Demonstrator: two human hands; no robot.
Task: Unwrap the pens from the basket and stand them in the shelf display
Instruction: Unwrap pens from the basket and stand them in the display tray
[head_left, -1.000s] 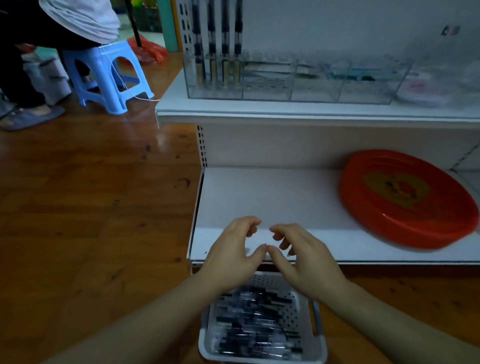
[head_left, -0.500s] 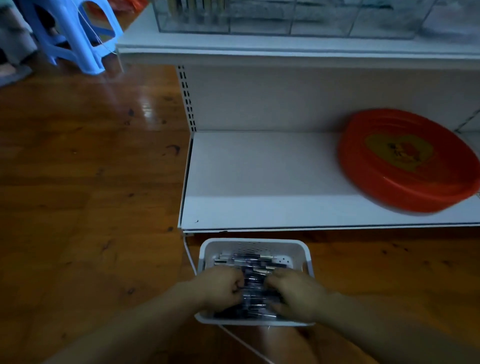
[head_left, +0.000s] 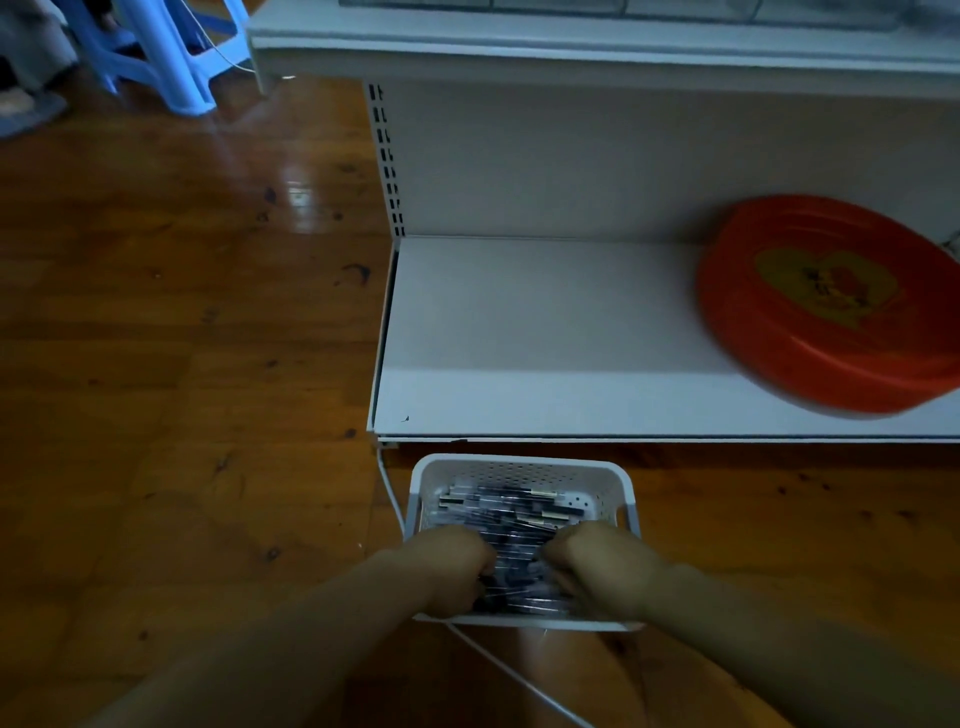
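A single head view is given, aimed steeply forward and down from close above the basket beside the bottom shelf.

A red tray lies on the lower shelf; a blue stool stands far left.

Both forearms reach forward and down, side by side. The left hand and right hand sit knuckles up, close together, fingers curled down out of sight; what they grip cannot be told.
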